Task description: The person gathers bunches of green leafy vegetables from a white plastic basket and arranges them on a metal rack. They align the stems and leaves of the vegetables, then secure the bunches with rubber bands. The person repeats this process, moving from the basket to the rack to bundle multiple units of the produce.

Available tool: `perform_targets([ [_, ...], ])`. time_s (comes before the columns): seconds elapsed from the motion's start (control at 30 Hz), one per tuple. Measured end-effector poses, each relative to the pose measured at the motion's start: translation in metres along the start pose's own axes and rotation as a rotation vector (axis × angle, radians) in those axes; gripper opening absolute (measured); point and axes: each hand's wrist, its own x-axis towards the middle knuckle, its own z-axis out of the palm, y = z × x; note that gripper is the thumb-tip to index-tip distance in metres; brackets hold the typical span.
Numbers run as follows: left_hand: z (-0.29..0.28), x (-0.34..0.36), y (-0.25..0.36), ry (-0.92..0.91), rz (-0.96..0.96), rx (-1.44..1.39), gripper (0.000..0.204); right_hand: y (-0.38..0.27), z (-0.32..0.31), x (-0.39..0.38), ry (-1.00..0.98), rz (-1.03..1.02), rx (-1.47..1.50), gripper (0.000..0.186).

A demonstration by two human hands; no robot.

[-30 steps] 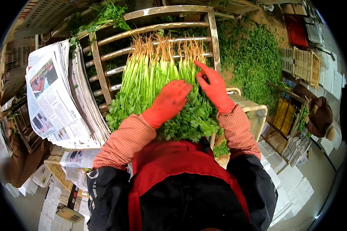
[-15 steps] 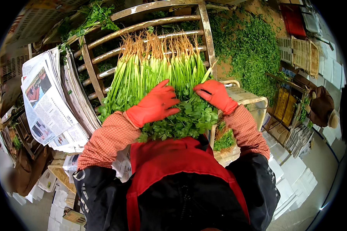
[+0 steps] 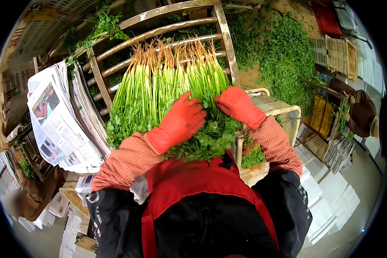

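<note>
A wide row of coriander lies on a rack of metal bars, its brown roots pointing away from me and its leaves toward my red apron. My left hand, in a red rubber glove, rests over the leaves and lower stalks with its fingers bent and slightly apart. At the right end of the row, my right hand, gloved alike, is closed on some coriander stalks. Its fingertips are partly hidden among the greens.
Left of the rack stands a stack of newspapers. A pale plastic crate is at my right, near more greens. Loose cut greens cover the floor beyond. At the far left and right, other people are partly visible.
My left hand has moved slightly right over the leaves, and its fingers have drawn closer together. My right hand has curled in more at the right end stalks.
</note>
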Motion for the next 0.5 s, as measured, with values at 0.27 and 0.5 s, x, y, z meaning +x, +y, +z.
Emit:
perform_targets([
  [0.27, 0.035, 0.028, 0.005, 0.023, -0.026, 0.066, 0.047, -0.009, 0.001, -0.003, 0.145, 0.657, 0.521, 0.018],
  [0.5, 0.056, 0.021, 0.003, 0.026, 0.004, 0.193, 0.036, -0.041, -0.003, 0.017, 0.320, 0.756, 0.326, 0.030],
])
